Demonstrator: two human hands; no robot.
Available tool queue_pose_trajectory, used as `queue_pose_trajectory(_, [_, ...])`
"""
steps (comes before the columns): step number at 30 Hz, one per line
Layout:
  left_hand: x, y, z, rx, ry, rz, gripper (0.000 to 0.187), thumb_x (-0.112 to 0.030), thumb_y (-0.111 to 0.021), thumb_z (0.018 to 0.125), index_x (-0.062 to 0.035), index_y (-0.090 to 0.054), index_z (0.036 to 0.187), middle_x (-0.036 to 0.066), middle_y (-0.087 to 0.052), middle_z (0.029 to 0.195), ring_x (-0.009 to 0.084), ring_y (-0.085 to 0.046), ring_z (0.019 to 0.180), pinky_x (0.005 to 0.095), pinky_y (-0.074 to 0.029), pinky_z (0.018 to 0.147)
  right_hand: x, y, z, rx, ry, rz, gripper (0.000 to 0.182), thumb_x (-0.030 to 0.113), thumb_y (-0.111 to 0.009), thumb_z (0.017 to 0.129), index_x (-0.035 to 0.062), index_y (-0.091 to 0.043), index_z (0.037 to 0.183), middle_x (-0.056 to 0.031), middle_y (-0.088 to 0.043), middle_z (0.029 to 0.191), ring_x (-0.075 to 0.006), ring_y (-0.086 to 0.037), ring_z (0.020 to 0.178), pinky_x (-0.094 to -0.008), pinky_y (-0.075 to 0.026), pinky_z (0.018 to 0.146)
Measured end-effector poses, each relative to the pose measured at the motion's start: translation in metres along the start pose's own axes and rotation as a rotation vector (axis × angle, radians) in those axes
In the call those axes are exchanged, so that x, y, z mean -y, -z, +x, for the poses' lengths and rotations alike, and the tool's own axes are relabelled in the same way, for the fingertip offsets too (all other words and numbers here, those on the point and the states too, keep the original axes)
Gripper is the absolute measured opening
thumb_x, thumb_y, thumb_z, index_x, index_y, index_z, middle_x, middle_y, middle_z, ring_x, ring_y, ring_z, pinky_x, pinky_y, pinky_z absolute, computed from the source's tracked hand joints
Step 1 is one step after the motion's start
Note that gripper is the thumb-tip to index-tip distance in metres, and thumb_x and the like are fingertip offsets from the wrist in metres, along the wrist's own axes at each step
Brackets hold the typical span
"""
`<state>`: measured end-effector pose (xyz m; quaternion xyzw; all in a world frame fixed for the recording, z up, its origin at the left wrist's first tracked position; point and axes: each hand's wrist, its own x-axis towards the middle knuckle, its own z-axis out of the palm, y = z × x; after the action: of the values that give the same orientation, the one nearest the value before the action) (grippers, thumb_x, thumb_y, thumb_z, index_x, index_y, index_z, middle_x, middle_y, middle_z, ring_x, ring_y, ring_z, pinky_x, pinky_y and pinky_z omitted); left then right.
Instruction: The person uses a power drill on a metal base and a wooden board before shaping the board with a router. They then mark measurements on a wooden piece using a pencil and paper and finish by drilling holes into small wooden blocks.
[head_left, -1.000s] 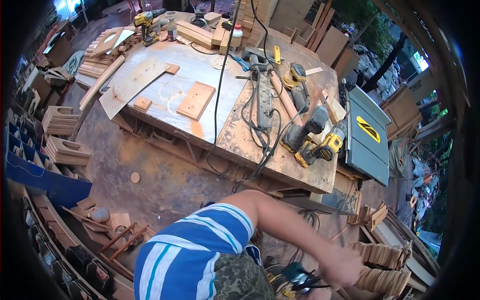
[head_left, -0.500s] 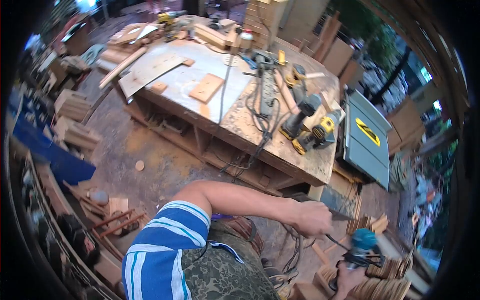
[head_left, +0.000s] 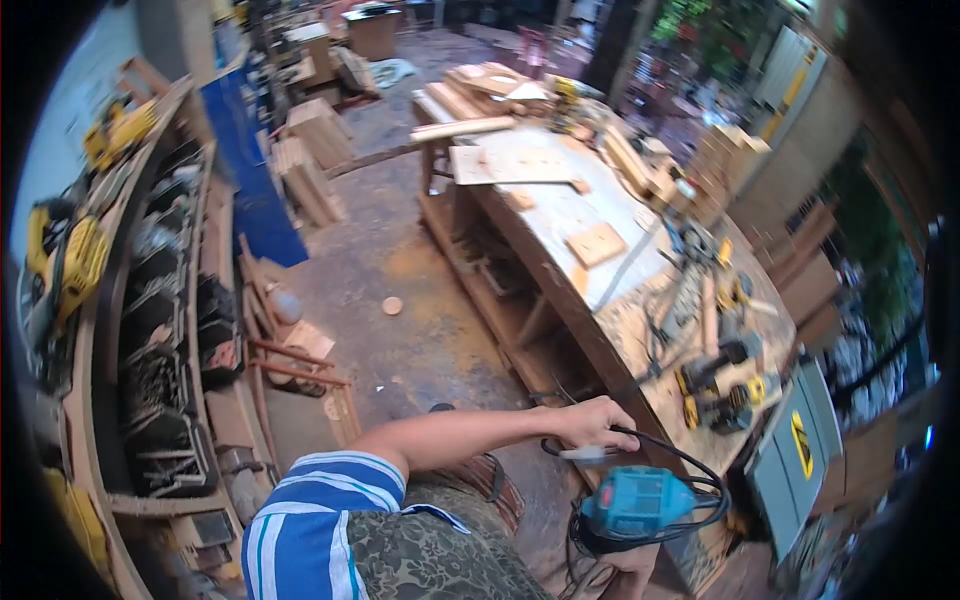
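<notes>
A teal corded power tool [head_left: 638, 503] is in front of my body at the lower right. My right hand [head_left: 632, 562] is closed around its lower part, and the housing hides most of the fingers. My left hand [head_left: 597, 424] is just above the tool, closed on its black power cord [head_left: 708, 497], which loops round to the right of the housing. A pale, blurred piece [head_left: 588, 453] shows just under my left fingers; I cannot make out what it is.
A workbench [head_left: 615, 345] on the right carries boards, a cordless drill [head_left: 747, 400] and other tools. Beyond it is a grey table saw [head_left: 798, 450]. Shelving with dark bins [head_left: 165, 400] lines the left. A wooden disc [head_left: 392, 306] lies on the floor.
My view has swung left, bringing the left shelving into sight. The teal tool has come up and closer to my body, near my left hand, and the cord now loops beside it.
</notes>
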<state>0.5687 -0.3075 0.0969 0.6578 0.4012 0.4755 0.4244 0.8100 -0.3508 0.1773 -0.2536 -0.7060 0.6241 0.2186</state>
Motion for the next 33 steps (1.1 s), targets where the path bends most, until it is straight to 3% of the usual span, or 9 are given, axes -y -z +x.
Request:
queue_pose_trajectory(3, [0.051, 0.031, -0.06, -0.106, -0.021, 0.331, 0.034, -0.034, -0.061, 0.103, -0.0025, -0.068, 0.092, 0.024, -0.063, 0.075, 0.0429, -0.061, 0.071, 0.0472, -0.048, 0.063, -0.011, -0.011, 0.061, -0.05, 0.095, 0.003, 0.075, 0.005, -0.09, 0.057, -0.0013, -0.062, 0.127, -0.0103, -0.071, 0.116, -0.0215, -0.069, 0.104, -0.0386, -0.056, 0.096])
queue_pose_trajectory(5, [0.028, 0.055, -0.115, -0.182, 0.095, 0.451, 0.029, -0.033, -0.058, 0.104, -0.0057, -0.068, 0.102, 0.024, -0.064, 0.077, 0.0442, -0.063, 0.075, 0.0513, -0.049, 0.065, -0.02, -0.025, 0.104, -0.134, 0.158, 0.01, 0.071, 0.003, -0.089, 0.058, -0.0014, -0.064, 0.125, -0.0101, -0.071, 0.115, -0.0214, -0.069, 0.103, -0.0386, -0.056, 0.095])
queue_pose_trajectory(7, [0.012, 0.085, -0.163, -0.274, 0.224, 0.447, 0.028, -0.035, -0.057, 0.104, -0.0084, -0.066, 0.107, 0.023, -0.065, 0.077, 0.0438, -0.064, 0.072, 0.0538, -0.051, 0.066, 0.017, -0.073, 0.171, -0.205, 0.061, 0.315, 0.051, 0.002, -0.084, 0.063, -0.0008, -0.069, 0.111, -0.0085, -0.071, 0.105, -0.02, -0.069, 0.092, -0.0373, -0.057, 0.091])
queue_pose_trajectory(11, [-0.046, 0.175, -0.215, -0.389, 0.242, 0.575, 0.029, -0.036, -0.057, 0.104, -0.0089, -0.066, 0.108, 0.02, -0.067, 0.077, 0.0427, -0.066, 0.071, 0.0536, -0.053, 0.068, 0.001, -0.122, 0.291, 0.105, -0.047, -0.049, 0.037, 0.009, -0.081, 0.071, -0.0011, -0.071, 0.106, -0.0041, -0.071, 0.094, -0.0147, -0.067, 0.082, -0.0317, -0.056, 0.076])
queue_pose_trajectory(16, [-0.067, 0.289, -0.226, -0.363, 0.432, 0.712, 0.028, -0.031, -0.061, 0.1, -0.0067, -0.068, 0.11, 0.019, -0.072, 0.085, 0.0423, -0.07, 0.086, 0.0511, -0.055, 0.077, -0.014, -0.24, 0.398, 0.335, 0.142, -0.925, 0.059, 0.04, -0.087, 0.068, 0.0089, -0.071, 0.115, -0.0207, -0.075, 0.098, -0.0379, -0.074, 0.091, -0.0459, -0.058, 0.081])
queue_pose_trajectory(19, [-0.04, 0.327, -0.253, -0.5, 0.511, 0.503, 0.027, -0.025, -0.063, 0.096, -0.0048, -0.07, 0.114, 0.021, -0.073, 0.093, 0.0413, -0.07, 0.094, 0.0498, -0.054, 0.085, -0.016, -0.296, 0.445, 0.394, 0.377, -0.914, 0.076, 0.048, -0.087, 0.067, 0.0118, -0.065, 0.13, -0.0203, -0.074, 0.104, -0.0393, -0.072, 0.099, -0.0478, -0.057, 0.085])
queue_pose_trajectory(25, [-0.031, 0.418, -0.282, -0.907, 0.748, 0.624, 0.024, -0.021, -0.064, 0.094, -0.0056, -0.071, 0.111, 0.02, -0.074, 0.092, 0.0384, -0.072, 0.086, 0.0459, -0.056, 0.076, -0.036, -0.39, 0.549, 0.815, 0.092, -0.835, 0.067, 0.052, -0.082, 0.066, -0.0029, -0.072, 0.102, -0.0275, -0.073, 0.091, -0.0446, -0.071, 0.094, -0.0499, -0.056, 0.083])
queue_pose_trajectory(30, [0.002, 0.515, -0.28, -0.518, 0.828, 1.18, 0.031, -0.029, -0.068, 0.089, -0.0052, -0.07, 0.11, 0.017, -0.07, 0.076, 0.0363, -0.071, 0.077, 0.0511, -0.054, 0.07, -0.115, -0.489, 0.649, 0.923, 0.295, -0.575, 0.045, 0.035, -0.08, 0.074, -0.0042, -0.068, 0.093, -0.0327, -0.068, 0.093, -0.0503, -0.067, 0.096, -0.0536, -0.053, 0.08])
queue_pose_trajectory(33, [-0.023, 0.593, -0.278, -0.711, 0.842, 1.081, 0.028, -0.022, -0.071, 0.088, -0.0036, -0.069, 0.108, 0.016, -0.07, 0.077, 0.0357, -0.07, 0.074, 0.0461, -0.056, 0.069, -0.079, -0.539, 0.716, 0.968, 0.338, -0.593, 0.047, 0.037, -0.081, 0.073, -0.0047, -0.069, 0.092, -0.0337, -0.068, 0.097, -0.0502, -0.066, 0.099, -0.0529, -0.054, 0.083])
